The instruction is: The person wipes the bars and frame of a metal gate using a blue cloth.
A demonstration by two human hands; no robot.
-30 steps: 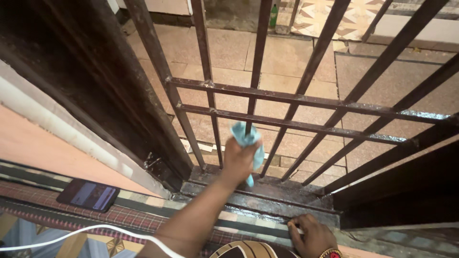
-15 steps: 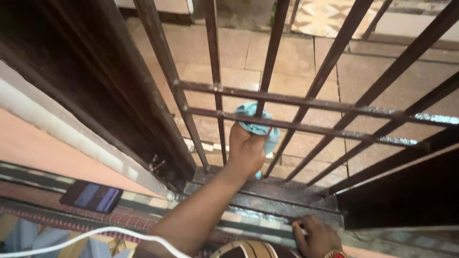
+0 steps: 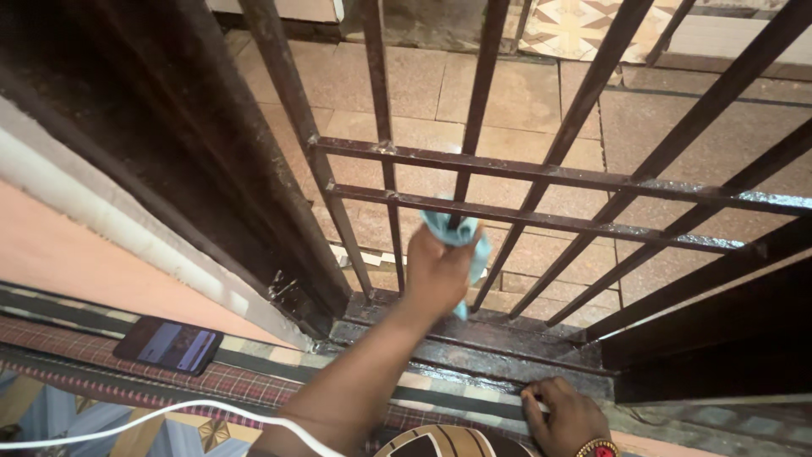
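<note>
Cloth (image 3: pixel 457 237), pale blue, crumpled around dark window bar (image 3: pixel 463 190).

Patterned cloth (image 3: pixel 254 381) under phone (image 3: pixel 169 345) and white cable (image 3: pixel 152 415)

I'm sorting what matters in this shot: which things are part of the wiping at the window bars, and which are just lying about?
In use:
- left hand, gripping the blue cloth
- the vertical bar the cloth is wrapped round
- right hand, resting on the sill

Lying about:
- phone on the patterned fabric
- white cable
</note>
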